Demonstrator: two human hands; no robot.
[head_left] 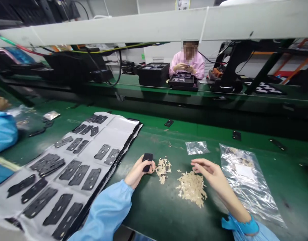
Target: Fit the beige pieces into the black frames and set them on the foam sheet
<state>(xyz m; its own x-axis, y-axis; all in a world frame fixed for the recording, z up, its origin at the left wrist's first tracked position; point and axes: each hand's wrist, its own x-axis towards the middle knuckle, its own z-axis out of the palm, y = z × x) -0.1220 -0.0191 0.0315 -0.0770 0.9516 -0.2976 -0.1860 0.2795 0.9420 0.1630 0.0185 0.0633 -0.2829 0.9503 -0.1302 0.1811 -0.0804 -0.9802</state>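
Note:
My left hand is closed around a small black rectangular plastic plate, held upright above the green table. Just right of it lies a small heap of tiny beige strips with a few dark bits. My right hand hovers at the upper edge of a larger pile of beige pieces. Its fingers are loosely bent, thumb and index finger slightly apart, with nothing visible between them. Similar black plates lie in rough rows on a white padded sheet to my left.
A small clear bag and a large clear bag lie on the right. Loose black parts are near the table's back edge. A neighbour's blue sleeve enters at left. Across the bench, a person in pink works behind black trays.

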